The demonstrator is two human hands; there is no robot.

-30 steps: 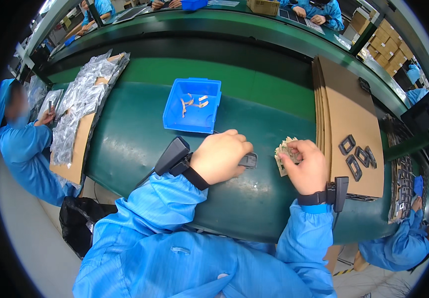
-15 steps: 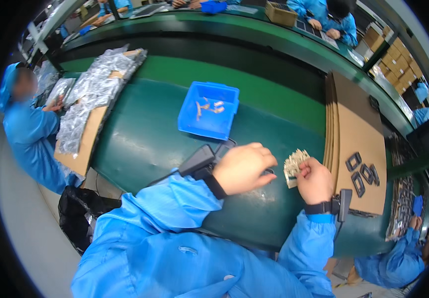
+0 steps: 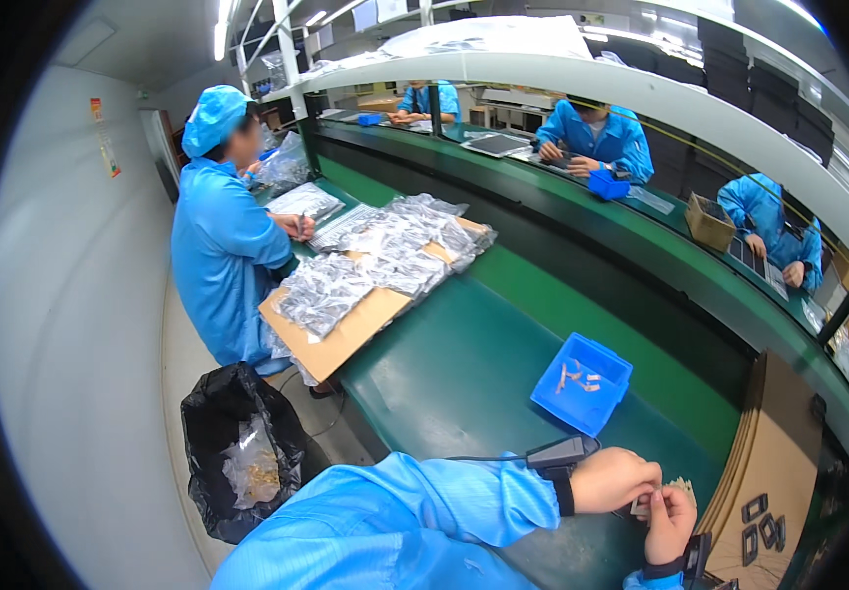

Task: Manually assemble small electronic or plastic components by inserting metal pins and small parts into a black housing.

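Note:
My left hand (image 3: 613, 481) and my right hand (image 3: 671, 523) meet at the lower right, fingertips together over the green table. The fingers of both are closed in a pinch. A small pale edge shows between them, too little to name. Just behind my right fingers lies a pile of small tan strips (image 3: 683, 488), partly hidden by the hand. Beyond my left hand stands a blue plastic bin (image 3: 617, 379) with several small tan pieces (image 3: 572, 374) in it.
Stacked cardboard sheets (image 3: 773, 433) carry several small black frames (image 3: 756, 507) at the right. Plastic-wrapped packs (image 3: 385, 258) cover cardboard farther left. A black-lined bin (image 3: 210, 418) with plastic waste stands on the floor. A co-worker (image 3: 223, 236) stands at left; others sit across.
My view has swung left and up, bringing the wall and waste bin into sight. My left hand has come over to my right hand, and their fingertips now meet beside the pile.

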